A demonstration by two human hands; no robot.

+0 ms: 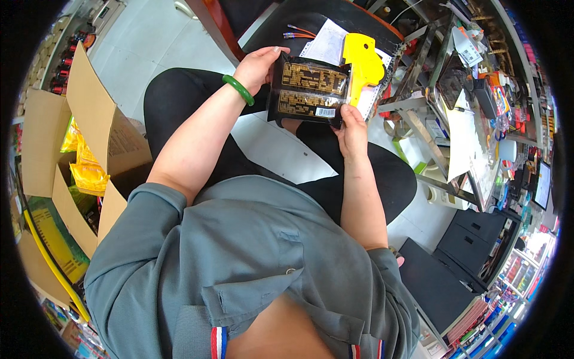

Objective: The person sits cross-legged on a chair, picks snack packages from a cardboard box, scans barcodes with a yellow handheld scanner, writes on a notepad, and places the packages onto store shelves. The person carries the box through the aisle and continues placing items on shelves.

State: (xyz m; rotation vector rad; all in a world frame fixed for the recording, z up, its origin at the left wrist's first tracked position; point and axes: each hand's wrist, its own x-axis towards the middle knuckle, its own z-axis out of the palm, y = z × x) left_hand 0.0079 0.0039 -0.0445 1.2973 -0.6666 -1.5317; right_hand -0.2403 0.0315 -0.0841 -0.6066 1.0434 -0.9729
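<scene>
A black glossy packet (309, 89) with gold printed panels and a barcode is held up between my two hands over the gap between my knees. My left hand (258, 69), with a green bangle at its wrist, pinches the packet's upper left corner. At the lower right corner, my right hand (352, 130) grips the edge, thumb on the printed face. Just beyond the packet, a yellow price labeller (362, 63) lies on white paper sheets (329, 42) bearing writing. Orange pens (302, 32) rest beside the sheets on a black chair seat (278, 29).
On the left stands an open cardboard box (80, 211) holding yellow packets (87, 170). A cluttered glass-topped table (464, 139) with papers and small goods is at the right. Black cabinets (437, 273) stand at lower right, near stocked shelves (522, 269).
</scene>
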